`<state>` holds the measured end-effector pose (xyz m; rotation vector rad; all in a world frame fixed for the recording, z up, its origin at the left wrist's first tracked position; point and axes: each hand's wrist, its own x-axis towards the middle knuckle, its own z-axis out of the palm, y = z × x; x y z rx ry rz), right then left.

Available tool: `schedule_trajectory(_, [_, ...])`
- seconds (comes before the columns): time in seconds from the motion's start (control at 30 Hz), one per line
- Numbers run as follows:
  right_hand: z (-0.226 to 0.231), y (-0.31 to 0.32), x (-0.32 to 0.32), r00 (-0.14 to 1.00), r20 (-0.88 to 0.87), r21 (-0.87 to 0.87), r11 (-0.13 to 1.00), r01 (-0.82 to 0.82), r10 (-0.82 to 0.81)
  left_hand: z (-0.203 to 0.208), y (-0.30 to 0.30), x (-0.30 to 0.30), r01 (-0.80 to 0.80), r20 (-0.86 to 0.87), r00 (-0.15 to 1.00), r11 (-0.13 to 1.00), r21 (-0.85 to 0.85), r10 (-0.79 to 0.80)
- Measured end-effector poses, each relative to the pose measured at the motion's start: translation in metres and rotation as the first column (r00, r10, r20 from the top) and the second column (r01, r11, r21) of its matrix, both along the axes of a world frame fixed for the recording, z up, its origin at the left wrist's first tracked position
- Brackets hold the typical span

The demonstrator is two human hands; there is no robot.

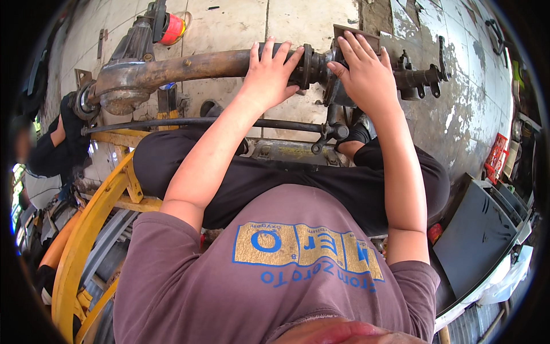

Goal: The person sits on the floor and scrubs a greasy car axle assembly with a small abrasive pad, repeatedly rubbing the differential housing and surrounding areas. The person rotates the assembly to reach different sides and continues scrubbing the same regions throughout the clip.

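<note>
A heavy rusty axle housing (200, 64) runs across in front of me, with a bulging differential casing (129, 86) at its left. My left hand (269, 77) lies over the axle tube beside a flanged collar (307, 67), its fingers spread. Farther right, my right hand (365, 71) rests flat on the dark metal end assembly, with a plate (356, 38) showing beyond its fingertips. What lies under both palms is hidden. Below the tube, a long thin steering rod (275, 124) reaches a joint (340, 132) under my right forearm.
A yellow metal frame (94, 229) curves along the left, near a person in dark clothing (57, 146). A red tin (172, 28) stands behind the axle. At right are a grey metal box (478, 235) and a red tool (497, 157) on the worn tiled floor (452, 123).
</note>
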<state>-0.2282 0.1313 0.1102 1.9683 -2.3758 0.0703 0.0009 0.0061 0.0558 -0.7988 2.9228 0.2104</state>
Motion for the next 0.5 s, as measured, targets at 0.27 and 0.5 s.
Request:
schedule_trajectory(0.27, [0.010,-0.004,-0.001,0.997,0.078,0.015,1.000,0.000,-0.001,-0.003,0.001,0.004,-0.010,0.004,1.000,1.000,-0.005,0.010])
schedule_trajectory(0.5, [0.008,0.000,0.000,0.999,0.041,0.005,1.000,0.002,-0.002,-0.003,0.000,0.003,-0.004,0.002,1.000,1.000,-0.012,0.004])
